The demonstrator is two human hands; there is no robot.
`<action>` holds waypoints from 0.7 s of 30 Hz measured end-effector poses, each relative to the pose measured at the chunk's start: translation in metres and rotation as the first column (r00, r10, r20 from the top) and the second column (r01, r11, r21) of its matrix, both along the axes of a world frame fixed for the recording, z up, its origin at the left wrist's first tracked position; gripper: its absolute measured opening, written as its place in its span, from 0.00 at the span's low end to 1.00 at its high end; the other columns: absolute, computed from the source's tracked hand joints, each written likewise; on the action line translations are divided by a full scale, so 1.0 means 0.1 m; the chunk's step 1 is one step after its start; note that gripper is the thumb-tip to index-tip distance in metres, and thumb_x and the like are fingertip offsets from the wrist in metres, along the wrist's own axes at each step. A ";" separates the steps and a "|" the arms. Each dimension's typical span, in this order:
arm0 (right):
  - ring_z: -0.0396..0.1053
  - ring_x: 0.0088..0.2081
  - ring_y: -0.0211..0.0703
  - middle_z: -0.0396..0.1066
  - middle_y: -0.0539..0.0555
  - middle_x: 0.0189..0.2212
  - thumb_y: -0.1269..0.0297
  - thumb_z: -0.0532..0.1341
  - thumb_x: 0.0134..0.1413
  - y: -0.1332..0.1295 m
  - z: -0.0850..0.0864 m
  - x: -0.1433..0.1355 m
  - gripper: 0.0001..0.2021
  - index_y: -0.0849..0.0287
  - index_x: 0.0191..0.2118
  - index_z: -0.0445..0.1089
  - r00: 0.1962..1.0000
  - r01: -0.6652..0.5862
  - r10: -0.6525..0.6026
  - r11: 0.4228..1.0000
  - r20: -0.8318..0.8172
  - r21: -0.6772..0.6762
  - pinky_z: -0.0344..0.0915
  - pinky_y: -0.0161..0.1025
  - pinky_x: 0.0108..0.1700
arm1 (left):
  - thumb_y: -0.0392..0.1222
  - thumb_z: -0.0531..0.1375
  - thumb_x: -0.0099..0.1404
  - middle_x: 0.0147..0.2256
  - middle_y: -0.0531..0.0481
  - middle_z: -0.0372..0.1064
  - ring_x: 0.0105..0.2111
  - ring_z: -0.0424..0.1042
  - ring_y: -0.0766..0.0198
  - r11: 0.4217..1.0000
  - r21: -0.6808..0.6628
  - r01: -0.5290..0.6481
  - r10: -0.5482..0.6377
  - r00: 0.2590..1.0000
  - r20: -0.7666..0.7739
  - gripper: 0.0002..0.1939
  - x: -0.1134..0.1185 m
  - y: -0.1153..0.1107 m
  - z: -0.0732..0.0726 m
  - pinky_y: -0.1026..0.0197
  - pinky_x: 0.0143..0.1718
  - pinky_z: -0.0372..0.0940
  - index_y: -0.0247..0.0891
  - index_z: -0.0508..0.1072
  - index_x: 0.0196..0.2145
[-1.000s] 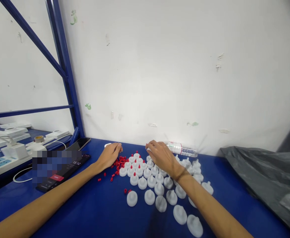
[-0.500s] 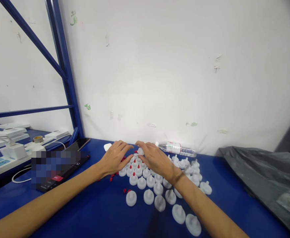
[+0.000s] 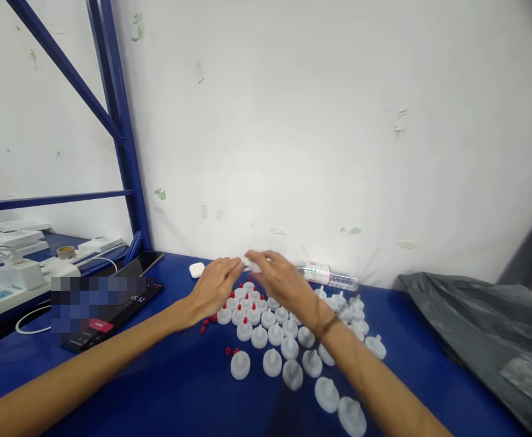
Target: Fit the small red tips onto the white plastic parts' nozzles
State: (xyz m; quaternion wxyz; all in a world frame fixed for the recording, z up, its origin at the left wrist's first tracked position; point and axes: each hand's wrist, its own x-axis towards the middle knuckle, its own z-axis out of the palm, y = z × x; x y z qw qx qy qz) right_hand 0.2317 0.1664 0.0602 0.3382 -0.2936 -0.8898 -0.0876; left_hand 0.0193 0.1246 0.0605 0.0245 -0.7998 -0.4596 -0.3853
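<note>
My right hand [image 3: 282, 284] grips a white plastic nozzle cap [image 3: 251, 266], raised above the table with its tip toward the left. My left hand [image 3: 218, 284] meets it at that tip, thumb and fingers pinched together; whatever they hold is hidden. Below both hands stand several white nozzle caps with red tips [image 3: 244, 329]. Many plain white nozzle caps [image 3: 272, 362] spread to the right and front, some under my right forearm. Loose small red tips [image 3: 202, 330] lie just beneath my left wrist.
A clear plastic bottle [image 3: 332, 277] lies against the wall. Dark grey plastic sheeting [image 3: 466, 321] covers the right side. On the left are a lit phone [image 3: 129, 306], a second dark phone [image 3: 145, 263], a power strip [image 3: 2, 297] and a blue rack post [image 3: 124, 139]. A small white case [image 3: 197, 270] sits behind my left hand.
My hands have come together, and the white nozzle cap between them has tipped over toward the left. My left fingers, apart before, are now pinched at its tip.
</note>
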 end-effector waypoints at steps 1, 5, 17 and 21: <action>0.70 0.53 0.45 0.74 0.56 0.47 0.71 0.59 0.62 0.11 0.02 0.12 0.21 0.54 0.59 0.61 0.997 0.068 -0.068 0.998 -0.030 -0.018 0.68 0.43 0.54 | 0.48 0.41 0.75 0.22 0.56 0.55 0.24 0.57 0.64 1.000 -0.010 -0.023 0.024 0.999 0.042 0.21 -0.02 0.01 0.11 0.60 0.27 0.56 0.41 0.57 0.24; 0.73 0.44 0.54 0.75 0.62 0.42 0.67 0.59 0.62 0.52 0.12 0.61 0.12 0.61 0.51 0.69 0.933 0.304 -0.317 0.948 -0.171 -0.098 0.67 0.54 0.50 | 0.50 0.40 0.74 0.20 0.57 0.50 0.22 0.54 0.65 0.993 -0.002 -0.116 0.115 0.985 0.131 0.21 -0.20 0.11 0.53 0.61 0.24 0.53 0.42 0.52 0.24; 0.74 0.37 0.41 0.77 0.51 0.34 0.62 0.68 0.50 0.75 0.24 0.17 0.04 0.55 0.31 0.76 0.997 0.076 -0.074 0.928 0.020 -0.364 0.65 0.36 0.41 | 0.45 0.46 0.72 0.39 0.45 0.69 0.39 0.73 0.55 0.967 -0.117 -0.226 0.216 0.972 -0.090 0.20 -0.43 0.48 -0.28 0.54 0.42 0.65 0.41 0.77 0.43; 0.73 0.33 0.40 0.77 0.50 0.31 0.65 0.67 0.50 0.71 0.14 0.19 0.02 0.56 0.32 0.77 0.994 0.085 -0.048 0.892 0.095 -0.444 0.64 0.35 0.37 | 0.44 0.54 0.67 0.38 0.46 0.73 0.38 0.73 0.54 0.968 -0.167 -0.187 0.170 0.979 -0.109 0.14 -0.54 0.52 -0.38 0.54 0.41 0.65 0.41 0.76 0.45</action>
